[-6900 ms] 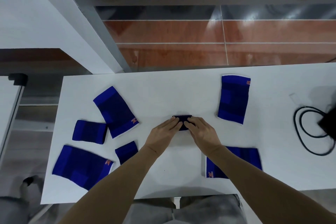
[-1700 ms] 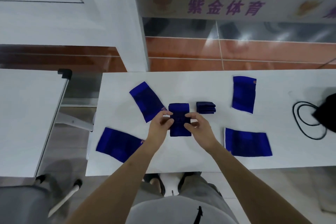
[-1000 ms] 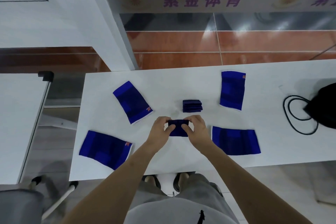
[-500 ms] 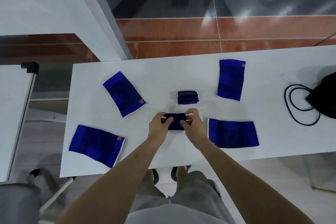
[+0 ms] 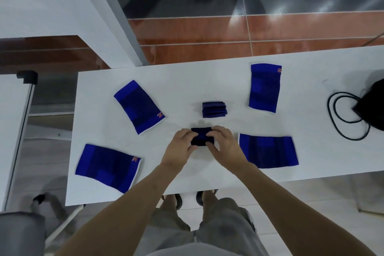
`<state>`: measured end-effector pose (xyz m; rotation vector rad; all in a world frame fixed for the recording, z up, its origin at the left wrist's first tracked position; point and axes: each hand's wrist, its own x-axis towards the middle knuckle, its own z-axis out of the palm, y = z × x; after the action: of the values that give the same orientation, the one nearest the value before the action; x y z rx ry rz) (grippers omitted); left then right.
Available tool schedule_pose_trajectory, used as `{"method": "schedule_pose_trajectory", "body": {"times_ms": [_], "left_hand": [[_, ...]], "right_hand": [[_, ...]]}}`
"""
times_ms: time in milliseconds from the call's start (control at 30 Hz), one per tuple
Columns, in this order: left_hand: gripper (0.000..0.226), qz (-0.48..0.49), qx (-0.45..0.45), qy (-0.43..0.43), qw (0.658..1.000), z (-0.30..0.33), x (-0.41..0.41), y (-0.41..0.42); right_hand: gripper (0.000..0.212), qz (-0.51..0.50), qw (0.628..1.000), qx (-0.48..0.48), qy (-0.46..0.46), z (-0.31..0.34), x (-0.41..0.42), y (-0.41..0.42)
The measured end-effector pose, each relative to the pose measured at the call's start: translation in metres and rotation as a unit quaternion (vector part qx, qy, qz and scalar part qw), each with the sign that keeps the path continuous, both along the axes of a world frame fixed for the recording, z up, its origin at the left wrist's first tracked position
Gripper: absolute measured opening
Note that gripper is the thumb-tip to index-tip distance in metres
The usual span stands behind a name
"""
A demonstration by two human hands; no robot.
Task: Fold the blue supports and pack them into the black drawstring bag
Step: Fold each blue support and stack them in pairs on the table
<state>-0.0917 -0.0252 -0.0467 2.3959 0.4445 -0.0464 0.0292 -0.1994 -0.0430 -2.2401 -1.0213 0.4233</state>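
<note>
A small folded blue support [image 5: 201, 136] lies on the white table [image 5: 187, 83] in front of me. My left hand [image 5: 180, 145] grips its left end and my right hand [image 5: 223, 143] grips its right end. Just beyond it sits a neat stack of folded supports [image 5: 214, 109]. Several larger blue supports lie flat: one at the left rear [image 5: 138, 106], one at the front left [image 5: 108, 167], one at the right rear [image 5: 264, 88], one beside my right hand [image 5: 269, 151]. The black drawstring bag [image 5: 374, 108] rests at the table's right edge, its cord [image 5: 340, 118] looped out.
A second white table [image 5: 10, 131] stands to the left across a gap. A grey stool [image 5: 20, 233] is at the lower left. Beyond the table's far edge lies a red-brown floor and a white pillar [image 5: 62, 6]. My feet show under the near edge.
Both hands folded a flat support in half, then pressed it into a small bundle. The folded stack behind has stayed put. My view has tilted downward.
</note>
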Motion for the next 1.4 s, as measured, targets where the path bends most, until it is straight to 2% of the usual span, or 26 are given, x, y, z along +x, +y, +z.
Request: {"method": "schedule_pose_trajectory", "body": {"times_ms": [100,200,333,500,667,933,1133,1400], "left_hand": [[0.033,-0.045,0.065,-0.018,0.997,-0.002,0.001,-0.001],[0.028,-0.078,0.124,-0.057,0.988,-0.008,0.001,-0.003],[0.04,-0.089,0.171,-0.106,0.976,-0.018,-0.004,-0.006],[0.051,-0.085,0.159,-0.086,0.98,-0.027,-0.013,-0.007],[0.05,-0.051,0.162,-0.057,0.984,-0.025,-0.017,-0.011],[0.044,-0.034,0.166,-0.038,0.985,-0.023,-0.017,-0.016],[0.055,-0.068,0.193,-0.036,0.978,-0.02,-0.024,-0.015],[0.063,-0.071,0.209,0.023,0.975,-0.01,-0.004,-0.015]], "right_hand": [[0.03,0.068,0.994,-0.013,-0.082,-0.005,0.004,-0.001],[0.021,0.095,0.988,-0.007,-0.121,-0.009,0.005,-0.001],[0.017,0.097,0.985,-0.002,-0.143,-0.02,0.002,-0.003],[0.015,0.095,0.984,0.002,-0.148,-0.026,-0.003,-0.003],[0.008,0.119,0.977,0.005,-0.176,-0.026,0.004,-0.006],[0.006,0.092,0.984,0.0,-0.15,-0.025,0.002,-0.005],[0.01,0.098,0.985,-0.022,-0.137,-0.023,0.007,-0.007],[0.015,0.055,0.991,-0.062,-0.106,-0.009,0.01,0.0]]}}
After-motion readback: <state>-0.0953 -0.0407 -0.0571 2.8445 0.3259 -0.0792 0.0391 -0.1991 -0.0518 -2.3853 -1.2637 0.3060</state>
